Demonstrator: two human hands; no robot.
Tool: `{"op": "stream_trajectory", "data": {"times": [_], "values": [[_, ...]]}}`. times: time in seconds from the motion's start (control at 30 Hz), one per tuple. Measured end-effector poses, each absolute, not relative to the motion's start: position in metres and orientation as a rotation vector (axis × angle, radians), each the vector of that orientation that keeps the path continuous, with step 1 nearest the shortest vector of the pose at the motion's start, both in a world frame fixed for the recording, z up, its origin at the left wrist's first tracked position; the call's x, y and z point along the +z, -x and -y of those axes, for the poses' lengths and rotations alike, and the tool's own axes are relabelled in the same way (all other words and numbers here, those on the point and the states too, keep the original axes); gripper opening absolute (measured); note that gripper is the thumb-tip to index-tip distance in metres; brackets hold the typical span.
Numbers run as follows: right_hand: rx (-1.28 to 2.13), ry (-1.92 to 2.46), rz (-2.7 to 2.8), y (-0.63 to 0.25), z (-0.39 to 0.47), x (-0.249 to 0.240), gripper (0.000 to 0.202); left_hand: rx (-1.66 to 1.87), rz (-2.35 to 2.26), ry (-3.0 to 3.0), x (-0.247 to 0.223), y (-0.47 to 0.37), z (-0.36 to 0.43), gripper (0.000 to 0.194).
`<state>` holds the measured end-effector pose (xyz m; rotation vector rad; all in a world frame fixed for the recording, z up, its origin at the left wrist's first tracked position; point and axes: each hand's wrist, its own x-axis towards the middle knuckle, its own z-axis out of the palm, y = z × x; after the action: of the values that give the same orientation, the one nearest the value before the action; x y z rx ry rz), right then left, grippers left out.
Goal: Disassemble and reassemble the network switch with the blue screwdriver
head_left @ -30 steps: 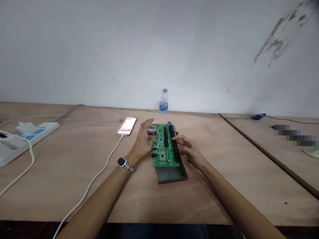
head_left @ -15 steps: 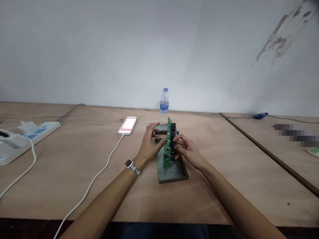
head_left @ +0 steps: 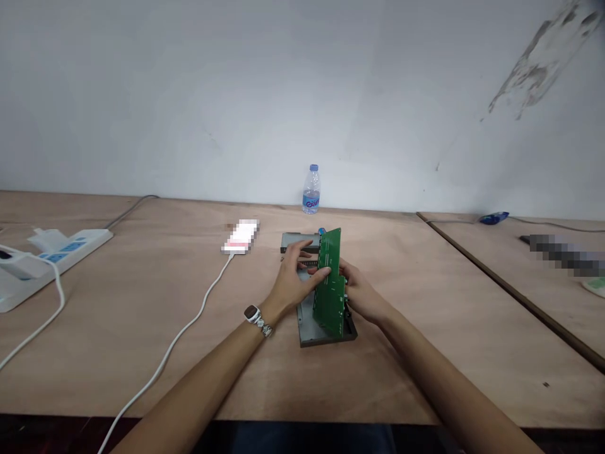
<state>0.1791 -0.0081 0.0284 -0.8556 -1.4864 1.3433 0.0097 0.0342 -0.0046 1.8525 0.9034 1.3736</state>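
Note:
A green circuit board (head_left: 329,302) stands nearly on edge over a shallow grey metal case (head_left: 309,341), its flat solder side turned toward me. My left hand (head_left: 299,272) is at the board's left edge, thumb laid on the green face and the other fingers curved toward the far side. At the right edge, my right hand (head_left: 362,291) grips the board, its fingertips partly hidden behind it. Black components peek out past the board's lower right edge. Just beyond the case lies a second grey metal piece (head_left: 292,242), partly covered by my left fingers.
A water bottle (head_left: 311,192) stands near the wall. To the left are a phone (head_left: 241,236) on a white cable (head_left: 193,321) and a white power strip (head_left: 89,246). A blue object (head_left: 494,218) and a blurred dark item (head_left: 562,253) lie on the right past a table seam.
The board has been turned, so its flat green side now faces me instead of its component side. My left thumb has moved onto that face; the right hand has slipped partly behind it.

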Motion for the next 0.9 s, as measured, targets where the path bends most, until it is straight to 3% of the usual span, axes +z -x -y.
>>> {"op": "stream_trajectory", "data": {"times": [0.2,0.33,0.53,0.9], "values": [[1.426,0.906,1.4,-0.185,0.006,0.024,0.04,1.356,-0.887,-1.871,-0.004,-0.008,-0.034,0.065],[1.499,0.925,1.316,-0.194,0.002,0.022,0.033,1.34,-0.86,-1.745,0.004,0.001,-0.037,0.047],[1.358,0.975,1.28,-0.207,-0.001,0.025,0.04,1.246,-0.765,-1.27,0.012,0.016,-0.053,0.067],[1.193,0.968,1.216,-0.203,0.0,0.034,0.037,0.864,-0.71,-1.319,0.016,0.021,-0.052,0.055]]}}
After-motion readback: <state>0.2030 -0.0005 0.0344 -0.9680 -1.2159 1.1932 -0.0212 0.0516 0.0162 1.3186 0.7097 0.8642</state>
